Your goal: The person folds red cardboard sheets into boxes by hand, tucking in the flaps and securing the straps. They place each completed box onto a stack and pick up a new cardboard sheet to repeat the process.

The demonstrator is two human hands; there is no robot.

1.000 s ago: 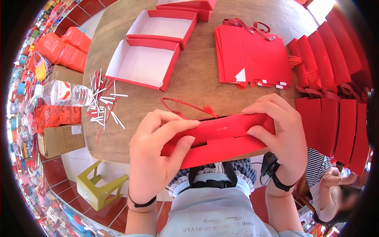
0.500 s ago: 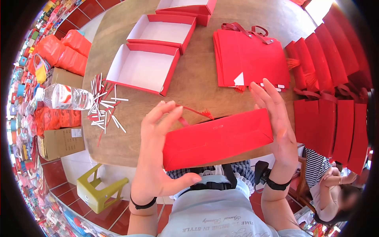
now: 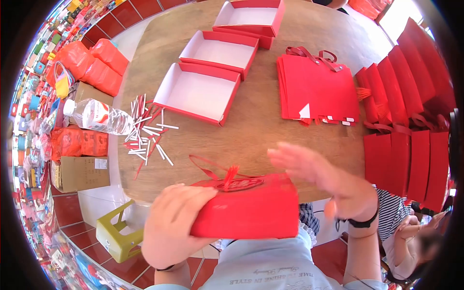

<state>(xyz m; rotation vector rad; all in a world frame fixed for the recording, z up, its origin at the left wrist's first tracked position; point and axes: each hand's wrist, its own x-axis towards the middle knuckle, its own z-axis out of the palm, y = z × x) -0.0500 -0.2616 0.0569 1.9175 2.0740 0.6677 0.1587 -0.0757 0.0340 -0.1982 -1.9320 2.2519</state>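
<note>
Filling most of the view was a wooden surface [image 3: 263, 106], with stuff spread all over it. Over on the right stood a bunch of red gift bags [image 3: 406, 164], lined up in two rows. Toward the far side sat three lidless red boxes [image 3: 232, 99] with white insides, one behind another, and a stack of flat red bags [image 3: 319, 92] lay to the right of them, handles pointing away. The red bag [image 3: 246, 215] being handled was up at the near edge, right in front of the person's blue shirt. The left hand [image 3: 171, 227] had its fingers wrapped around the bag's left end, so yeah, a proper grip. The right hand [image 3: 319, 169] was kinda blurry, fingers stretched out and not clasping anything, just by the bag's right end; couldn't tell if it was touching. Off to the left was a messy scatter of white and red sticks [image 3: 150, 137], then a clear plastic bottle [image 3: 99, 116] beside it. Smallest bit: a red tassel [image 3: 232, 176] on top of the held bag.
</note>
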